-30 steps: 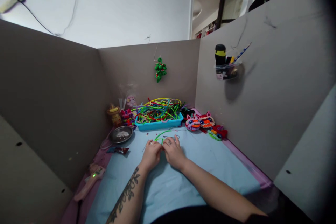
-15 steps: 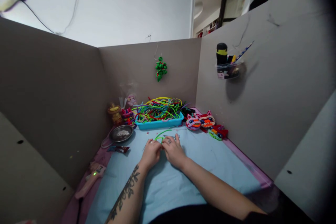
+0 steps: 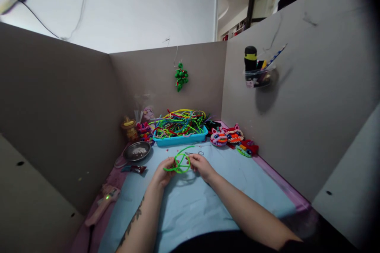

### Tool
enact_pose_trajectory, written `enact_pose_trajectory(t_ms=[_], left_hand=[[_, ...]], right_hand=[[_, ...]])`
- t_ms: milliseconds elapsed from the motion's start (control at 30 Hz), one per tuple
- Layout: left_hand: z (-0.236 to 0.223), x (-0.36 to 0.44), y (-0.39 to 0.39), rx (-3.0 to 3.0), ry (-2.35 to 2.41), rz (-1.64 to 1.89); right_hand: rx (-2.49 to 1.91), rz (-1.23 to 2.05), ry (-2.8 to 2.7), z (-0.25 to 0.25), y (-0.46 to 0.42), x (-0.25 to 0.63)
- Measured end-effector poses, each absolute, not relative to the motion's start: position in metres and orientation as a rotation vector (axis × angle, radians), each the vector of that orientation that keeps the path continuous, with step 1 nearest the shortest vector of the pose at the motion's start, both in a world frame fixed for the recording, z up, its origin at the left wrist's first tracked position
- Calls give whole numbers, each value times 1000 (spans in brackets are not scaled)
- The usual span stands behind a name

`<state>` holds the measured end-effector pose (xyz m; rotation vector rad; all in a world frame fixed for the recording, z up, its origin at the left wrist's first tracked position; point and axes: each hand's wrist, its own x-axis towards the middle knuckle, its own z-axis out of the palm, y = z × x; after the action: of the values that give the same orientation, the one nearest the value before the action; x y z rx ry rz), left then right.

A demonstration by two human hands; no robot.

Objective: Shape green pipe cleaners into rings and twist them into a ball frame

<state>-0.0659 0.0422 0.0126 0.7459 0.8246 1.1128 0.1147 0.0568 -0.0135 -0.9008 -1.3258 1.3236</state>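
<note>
My left hand (image 3: 162, 173) and my right hand (image 3: 202, 166) are raised a little over the light blue mat (image 3: 192, 205), a short gap between them. Both pinch a bright green pipe cleaner (image 3: 179, 163) that curls into loops between them, one end arcing away toward the tray. Fingers of both hands are closed on it. A small pair of scissors (image 3: 198, 153) lies on the mat just beyond my right hand.
A blue tray (image 3: 179, 139) heaped with coloured pipe cleaners stands at the back. Finished pipe-cleaner figures (image 3: 233, 138) lie to its right, a metal dish (image 3: 136, 151) and a glue gun (image 3: 102, 204) to the left. Grey partition walls enclose the desk; a pen cup (image 3: 257, 76) hangs on the right wall.
My hands were pressed together low on the mat; now they have lifted and parted, and the green pipe cleaner shows as open loops between them.
</note>
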Motion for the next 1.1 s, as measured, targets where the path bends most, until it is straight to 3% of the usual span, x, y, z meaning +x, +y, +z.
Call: enact_pose_trajectory(t_ms=[267,800,1100], left_hand=[[10,-63,42,760,836,1083],[6,-65,45,792,901,1075],[4,-68,49,744,986,1108]], right_hand=[[-925,1474,-1326,-11,53,113],[-1051,1312,-1241,-16,57,114],[-1035,915,-1254,-18,60,120]])
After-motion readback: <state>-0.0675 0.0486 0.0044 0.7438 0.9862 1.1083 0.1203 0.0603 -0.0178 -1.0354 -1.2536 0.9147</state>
